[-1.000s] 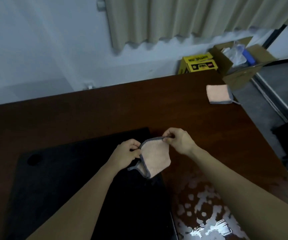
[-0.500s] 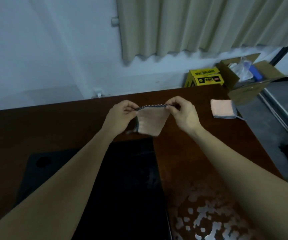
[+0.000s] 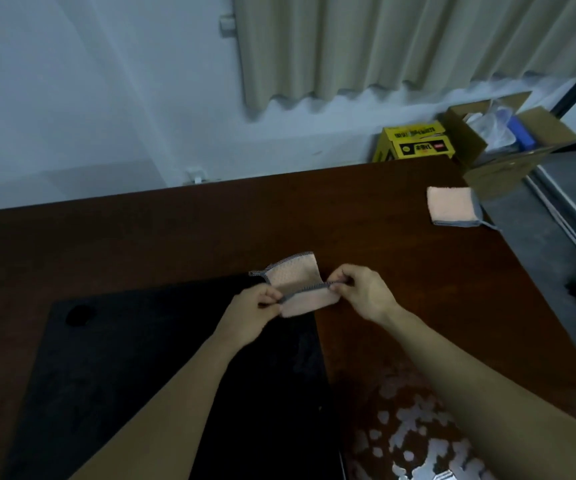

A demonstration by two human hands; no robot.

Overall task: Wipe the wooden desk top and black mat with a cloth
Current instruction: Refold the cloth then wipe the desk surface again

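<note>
A broad, dark reddish-brown wooden desk top (image 3: 182, 244) fills the scene, running from the near edge to a pale wall hung with a beige pleated curtain (image 3: 401, 43). On its near-left half lies a large rectangular black mat (image 3: 134, 358), matte, with a darker round patch close to its far-left corner. Pale, patchy reflections or marks show on the wood at the near right, beside the mat's right edge; which they are cannot be told.

Beyond the desk's far-right corner, on the floor, stand an open brown cardboard box (image 3: 508, 157) and a yellow printed carton (image 3: 414, 142). On the desk near that corner rests a second folded peach cloth with grey trim (image 3: 451, 206), well apart from the hands.

Both bare forearms reach in from the near edge. The left hand (image 3: 252, 315) and right hand (image 3: 362, 292) each pinch one end of the grey stitched hem of a small peach-coloured wiping cloth (image 3: 300, 285), fingers clamped on the fabric. Half a second earlier the cloth hung stretched flat between hands raised over the bare wood farther off; now it has been brought back low over the mat's far-right corner and doubled, one flap standing up behind the hem and another hanging in front. Whether it touches the mat cannot be told.

The folding suggests the cloth is being readied as a pad, and wiping appears not yet begun.
</note>
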